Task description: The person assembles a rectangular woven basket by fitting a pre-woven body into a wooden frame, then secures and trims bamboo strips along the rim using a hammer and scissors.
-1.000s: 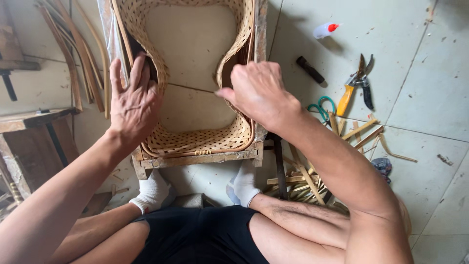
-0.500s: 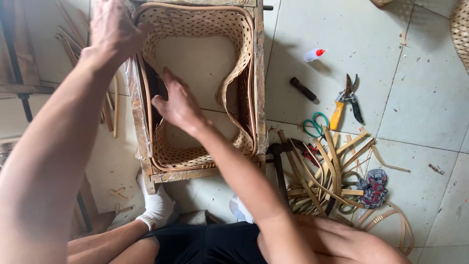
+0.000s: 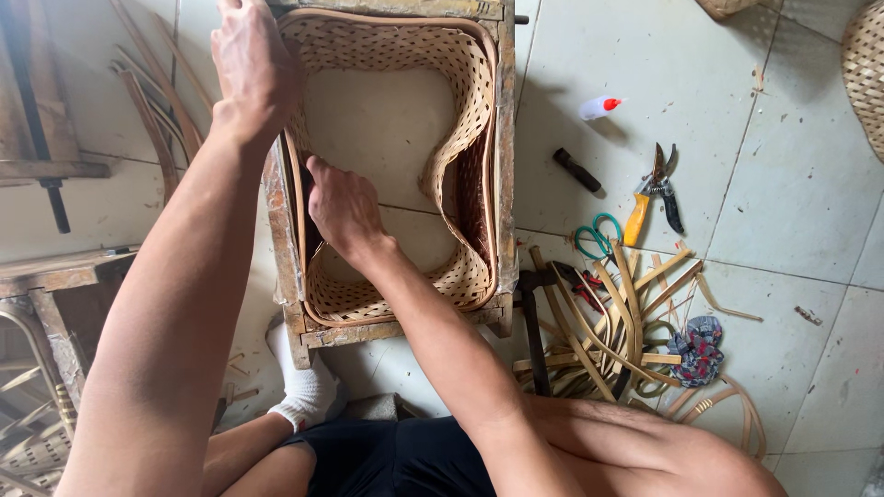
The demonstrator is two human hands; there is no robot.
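Left hand stretched far forward, fingers curled, right hand nearer, palm down, fingers bent

On the pale tiled floor lie a small white glue bottle with a red cap, a short dark handle, yellow-handled pruning shears, green-handled scissors, a tangle of cane strips and a patterned cloth scrap.
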